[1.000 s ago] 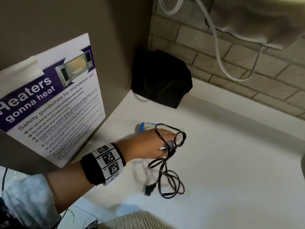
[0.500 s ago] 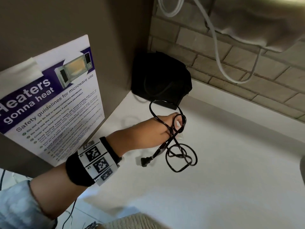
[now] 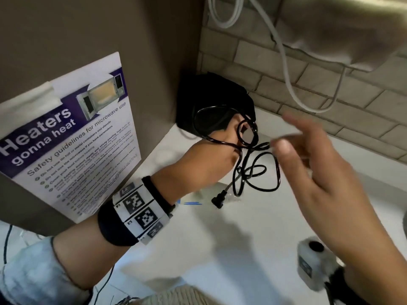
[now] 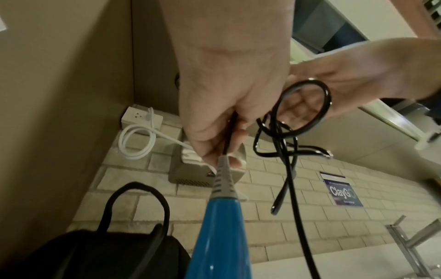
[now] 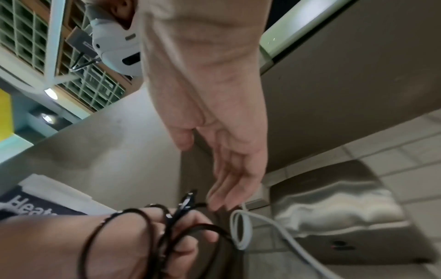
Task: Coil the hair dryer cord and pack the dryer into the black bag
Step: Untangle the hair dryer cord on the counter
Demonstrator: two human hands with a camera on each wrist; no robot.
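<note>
Your left hand (image 3: 211, 159) holds the black cord (image 3: 248, 172) up over the white counter (image 3: 242, 249), fingers curled round it just above the grey sleeve where it enters the blue hair dryer (image 4: 219, 236), which hangs below your fist. Your right hand (image 3: 326, 172) comes in from the side with fingers loosely spread and, as far as the blur allows, nothing yet held; its fingertips are right at the dangling tangle. The coiling looks barely begun: 1 loop lies over the back of your left hand, the rest hangs in uneven loops, and the plug (image 3: 219, 198) dangles free just above the counter. The black bag (image 3: 215, 102) stands in the corner against the brick wall (image 3: 286, 62), beyond your left hand; whether it is open cannot be told. Still ahead, by this reading: gather the loops into a neat coil, then put the dryer in the bag. The head view shows the plug, the bag's place and both hands, but of the dryer only a blue sliver under your wrist. The left wrist view alone shows the dryer's handle and your grip on the cord. The right wrist view gives the clearest look at your spread right fingers (image 5: 229, 185) beside the cord.
</note>
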